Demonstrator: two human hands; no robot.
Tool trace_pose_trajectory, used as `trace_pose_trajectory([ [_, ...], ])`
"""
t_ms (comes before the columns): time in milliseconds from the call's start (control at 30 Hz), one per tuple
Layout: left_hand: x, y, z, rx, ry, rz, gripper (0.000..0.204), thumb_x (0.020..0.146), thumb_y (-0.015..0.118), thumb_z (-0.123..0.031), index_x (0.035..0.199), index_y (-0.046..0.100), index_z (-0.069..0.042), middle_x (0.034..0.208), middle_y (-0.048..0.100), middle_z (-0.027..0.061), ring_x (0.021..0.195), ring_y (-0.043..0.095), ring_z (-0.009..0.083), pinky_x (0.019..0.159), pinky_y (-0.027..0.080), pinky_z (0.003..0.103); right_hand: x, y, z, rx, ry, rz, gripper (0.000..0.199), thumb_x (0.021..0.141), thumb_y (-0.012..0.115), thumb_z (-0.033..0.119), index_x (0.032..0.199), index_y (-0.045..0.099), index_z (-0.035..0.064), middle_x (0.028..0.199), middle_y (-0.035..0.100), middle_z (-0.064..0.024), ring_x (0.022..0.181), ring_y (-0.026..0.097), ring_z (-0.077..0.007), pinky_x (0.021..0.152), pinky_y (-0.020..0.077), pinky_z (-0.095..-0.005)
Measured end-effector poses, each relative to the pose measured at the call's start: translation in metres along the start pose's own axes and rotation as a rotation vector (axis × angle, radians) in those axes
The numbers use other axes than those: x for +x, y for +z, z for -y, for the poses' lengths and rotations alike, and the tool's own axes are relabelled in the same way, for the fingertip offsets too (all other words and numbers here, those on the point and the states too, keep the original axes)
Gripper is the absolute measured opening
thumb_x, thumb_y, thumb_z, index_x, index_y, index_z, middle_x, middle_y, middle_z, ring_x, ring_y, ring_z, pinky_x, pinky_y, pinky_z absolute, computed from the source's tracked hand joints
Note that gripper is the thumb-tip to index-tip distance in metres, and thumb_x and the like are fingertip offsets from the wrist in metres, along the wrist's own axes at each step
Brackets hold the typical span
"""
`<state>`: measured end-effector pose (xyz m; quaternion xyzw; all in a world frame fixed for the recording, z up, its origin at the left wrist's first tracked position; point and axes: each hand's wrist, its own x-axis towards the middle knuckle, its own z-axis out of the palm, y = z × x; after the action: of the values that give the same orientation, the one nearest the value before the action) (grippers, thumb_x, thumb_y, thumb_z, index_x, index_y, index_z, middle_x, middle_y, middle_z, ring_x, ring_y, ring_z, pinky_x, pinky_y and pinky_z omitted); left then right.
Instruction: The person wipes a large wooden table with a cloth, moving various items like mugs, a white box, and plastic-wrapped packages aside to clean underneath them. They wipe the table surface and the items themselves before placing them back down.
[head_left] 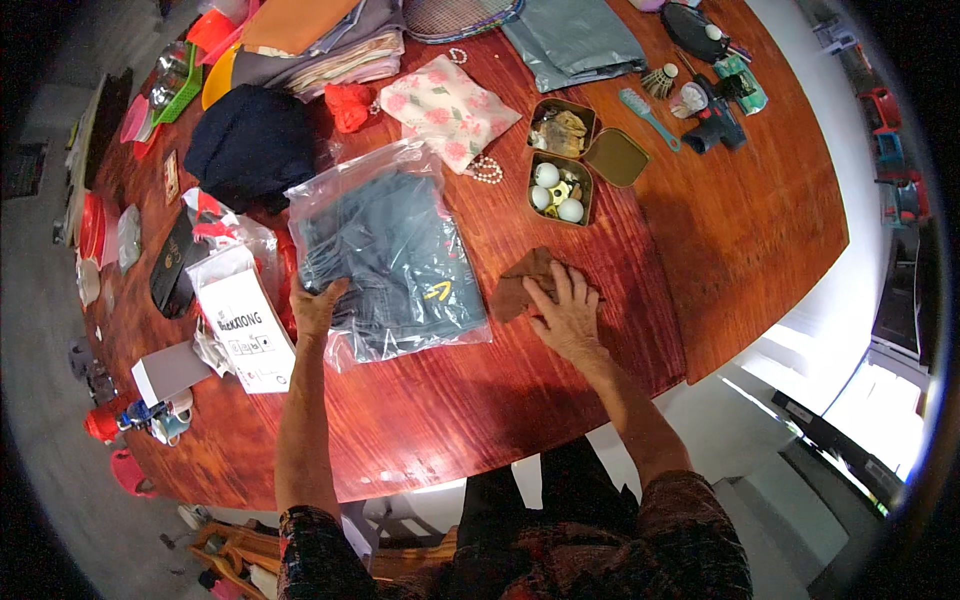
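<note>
A clear plastic bag (462, 318) with folded dark clothing inside lies on the red-brown wooden table. My left hand (318, 308) is closed on its left edge, thumb on top and the other fingers mostly hidden. To the right, my right hand (568, 315) presses a crumpled brown cloth (518, 285) against the tabletop, fingers bent over it. The cloth spreads out beyond the fingertips on the left. Just beyond the cloth stands an open tin (560, 190) holding white balls and small yellowish pieces.
Left of the bag lie a white printed box (245, 325) and a dark blue cloth bundle (250, 145). A floral pouch (450, 110), a second tin (560, 128), a teal brush (650, 118), a cordless drill (715, 122) and a grey plastic package (575, 45) lie farther back.
</note>
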<state>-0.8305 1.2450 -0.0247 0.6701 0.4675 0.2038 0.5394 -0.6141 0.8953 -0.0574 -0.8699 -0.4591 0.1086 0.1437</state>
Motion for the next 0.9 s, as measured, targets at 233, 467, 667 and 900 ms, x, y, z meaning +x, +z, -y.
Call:
trace_pose_trajectory([
  [233, -0.075, 0.071, -0.018, 0.783, 0.613, 0.217, 0.075, 0.067, 0.079, -0.022, 0.133, 0.046, -0.014, 0.13, 0.044, 0.0189, 0.114, 0.044, 0.0408, 0.095, 0.037, 0.05, -0.04, 0.028, -0.006, -0.079, -0.121, 0.034, 0.057, 0.08, 0.061, 0.004, 0.131, 0.05, 0.0268, 0.139, 0.032, -0.013, 0.117, 0.036, -0.0374, 0.086, 0.0335, -0.0538],
  [467, -0.129, 0.144, 0.015, 1.083, 0.713, 0.433, 0.067, 0.081, 0.066, -0.024, 0.14, 0.038, -0.041, 0.147, 0.028, 0.0159, 0.124, 0.04, 0.0367, 0.094, 0.038, 0.053, 0.024, 0.025, -0.003, -0.13, -0.101, -0.006, 0.053, 0.082, 0.057, 0.009, 0.134, 0.047, 0.0179, 0.133, 0.04, -0.0136, 0.115, 0.041, -0.0362, 0.083, 0.0387, -0.0485],
  [667, -0.1, 0.168, 0.007, 1.239, 0.453, 0.241, 0.063, 0.086, 0.052, -0.004, 0.136, 0.042, -0.043, 0.149, 0.025, 0.0154, 0.128, 0.035, 0.036, 0.098, 0.032, 0.052, 0.078, 0.019, 0.018, -0.103, -0.069, 0.092, 0.057, 0.085, 0.057, 0.013, 0.139, 0.041, 0.02, 0.142, 0.034, -0.0143, 0.121, 0.039, -0.0343, 0.086, 0.0381, -0.0493],
  [900, -0.115, 0.174, -0.013, 1.007, 0.515, 0.145, 0.074, 0.077, 0.069, -0.011, 0.142, 0.037, -0.027, 0.146, 0.021, 0.022, 0.131, 0.027, 0.0403, 0.103, 0.026, 0.054, 0.025, 0.012, -0.04, -0.22, 0.2, -0.04, 0.051, 0.085, 0.052, 0.015, 0.134, 0.043, 0.0196, 0.133, 0.044, -0.0107, 0.107, 0.047, -0.0312, 0.077, 0.043, -0.0454],
])
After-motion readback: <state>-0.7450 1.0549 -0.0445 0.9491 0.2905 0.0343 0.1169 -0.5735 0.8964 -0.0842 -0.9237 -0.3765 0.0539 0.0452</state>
